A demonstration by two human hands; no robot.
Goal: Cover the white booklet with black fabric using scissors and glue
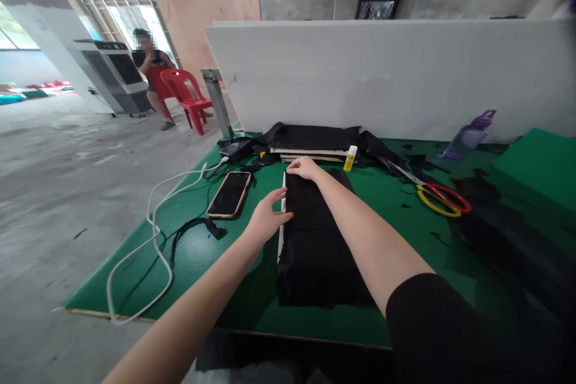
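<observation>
A sheet of black cloth lies in front of me over something flat, with a pale strip showing along its left edge. My left hand rests at that edge, thumb and fingers apart, the thumb on the cloth. At the far left corner, my right hand pinches the cloth between thumb and fingers. My right forearm crosses over the cloth and hides part of its right side. Just beyond, a yellow glue stick with a white cap stands before a stack of black-covered boards.
On the green table, a phone, white cable and black scraps lie left. Large scissors and a purple bottle are right. A white panel stands behind. A person sits beyond by red chairs.
</observation>
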